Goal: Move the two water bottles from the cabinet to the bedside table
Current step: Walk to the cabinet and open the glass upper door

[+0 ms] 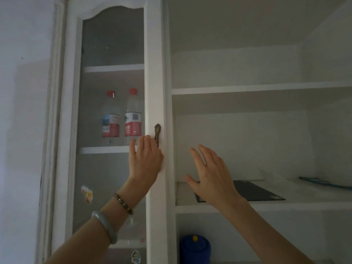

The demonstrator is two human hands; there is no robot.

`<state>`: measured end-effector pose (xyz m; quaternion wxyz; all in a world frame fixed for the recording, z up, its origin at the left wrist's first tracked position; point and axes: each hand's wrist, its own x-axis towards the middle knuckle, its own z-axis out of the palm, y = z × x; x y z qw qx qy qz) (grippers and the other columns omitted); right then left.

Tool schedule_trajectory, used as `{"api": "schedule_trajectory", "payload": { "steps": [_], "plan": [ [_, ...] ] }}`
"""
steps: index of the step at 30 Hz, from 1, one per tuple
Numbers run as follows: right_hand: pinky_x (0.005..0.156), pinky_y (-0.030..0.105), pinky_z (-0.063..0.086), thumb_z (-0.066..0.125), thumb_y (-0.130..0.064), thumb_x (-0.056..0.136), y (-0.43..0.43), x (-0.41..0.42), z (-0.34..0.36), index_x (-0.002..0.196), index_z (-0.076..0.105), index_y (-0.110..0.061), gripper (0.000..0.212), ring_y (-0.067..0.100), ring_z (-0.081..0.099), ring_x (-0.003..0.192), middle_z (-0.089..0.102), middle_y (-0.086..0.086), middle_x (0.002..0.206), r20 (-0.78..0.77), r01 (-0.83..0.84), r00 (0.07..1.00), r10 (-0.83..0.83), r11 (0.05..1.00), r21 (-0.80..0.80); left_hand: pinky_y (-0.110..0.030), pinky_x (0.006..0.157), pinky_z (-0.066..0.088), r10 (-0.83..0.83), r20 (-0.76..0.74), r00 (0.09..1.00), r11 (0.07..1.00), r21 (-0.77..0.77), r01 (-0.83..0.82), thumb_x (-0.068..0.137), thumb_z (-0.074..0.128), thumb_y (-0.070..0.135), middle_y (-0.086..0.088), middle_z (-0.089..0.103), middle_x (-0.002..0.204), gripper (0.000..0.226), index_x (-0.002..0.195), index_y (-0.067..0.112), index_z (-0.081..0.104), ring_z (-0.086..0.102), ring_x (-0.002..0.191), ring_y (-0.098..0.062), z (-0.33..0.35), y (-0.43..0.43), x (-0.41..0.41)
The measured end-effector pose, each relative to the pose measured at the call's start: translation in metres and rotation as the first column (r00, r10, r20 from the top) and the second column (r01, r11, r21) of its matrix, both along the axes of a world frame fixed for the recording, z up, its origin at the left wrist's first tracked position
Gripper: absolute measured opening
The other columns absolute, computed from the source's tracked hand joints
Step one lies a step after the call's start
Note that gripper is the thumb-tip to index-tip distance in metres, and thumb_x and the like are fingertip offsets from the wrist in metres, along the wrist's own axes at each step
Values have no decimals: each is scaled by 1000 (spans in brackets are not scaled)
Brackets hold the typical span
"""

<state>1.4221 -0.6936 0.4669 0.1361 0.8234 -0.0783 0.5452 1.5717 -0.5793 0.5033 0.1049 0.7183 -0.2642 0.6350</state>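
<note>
Two bottles (pixel 122 116) stand side by side behind the glass door (pixel 112 44), left of centre. The left hand (pixel 145 159) is at the handle (pixel 158 133), fingers together. The right hand (pixel 211 174) hovers, fingers spread.

I can read very little here. The right water bottle (pixel 133 116) carries a red-and-white label with white Chinese characters at its left edge; I make out what looks like "山泉", partly blurred through the glass. The left water bottle (pixel 111 116) has a red, white and blue label, print illegible. The sticker (pixel 136 257) low on the door shows a cartoon figure, no legible text.
</note>
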Motion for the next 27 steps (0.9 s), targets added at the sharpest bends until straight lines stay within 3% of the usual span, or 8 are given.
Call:
{"api": "schedule_trajectory", "payload": {
  "steps": [4,9,11,14,16,20,24,27],
  "plan": [
    [89,47,45,69,-36,76,20,-16,4,127,46,-2,66,38,52,115,53,24,128,35,-52,998,52,999,-3,-43,75,48,-11,-11,1000,1000,0,11,81,57,23,-14,58,75,19,78,5,52,54,71,-29,2,42,-28],
    [94,46,42,44,-49,81,60,-23,7,130,39,-9,63,35,49,119,52,20,130,66,-193,979,192,981,8,-43,73,47,61,-1,998,998,9,-61,84,45,24,-13,58,72,22,79,4,54,53,69,-30,3,104,-53],
    [97,45,39,47,-49,82,81,-20,7,131,39,-11,63,33,47,121,50,18,133,56,-247,967,247,969,6,-43,76,47,97,-17,995,995,21,-97,86,46,25,-12,61,75,23,84,4,57,55,71,-29,1,130,-63],
    [97,44,37,55,-47,79,114,-14,7,132,41,-11,66,32,46,122,48,16,135,48,-321,946,321,947,-5,-42,70,49,96,-42,995,994,47,-94,81,64,17,-10,62,73,14,83,5,59,57,64,-27,0,165,-81],
    [97,45,38,55,-46,79,131,-10,6,131,41,-10,66,33,47,122,48,18,135,35,-372,927,373,928,-17,-42,72,48,19,-175,984,1000,27,-15,83,61,13,-8,62,80,11,90,5,57,57,70,-27,1,186,-95],
    [97,42,34,50,-49,84,164,-3,4,130,44,-6,64,36,48,120,50,21,133,17,-460,887,461,887,-28,-34,69,40,-236,-453,859,965,-214,152,95,38,20,-5,59,86,19,109,11,47,50,77,-21,12,231,-105],
    [92,49,40,54,-46,86,198,2,0,125,48,-3,59,41,52,114,54,25,127,64,-555,828,558,830,-54,-33,71,44,-429,-536,727,888,-396,232,93,43,17,-3,62,84,19,109,15,53,54,85,-22,14,278,-98],
    [92,49,41,48,-51,83,220,8,0,126,47,-4,63,39,53,113,55,23,125,57,-602,795,604,797,-55,-23,69,40,-459,-495,738,861,-454,230,93,45,14,1,63,83,18,106,16,57,55,84,-15,9,308,-87]
  ]
}}
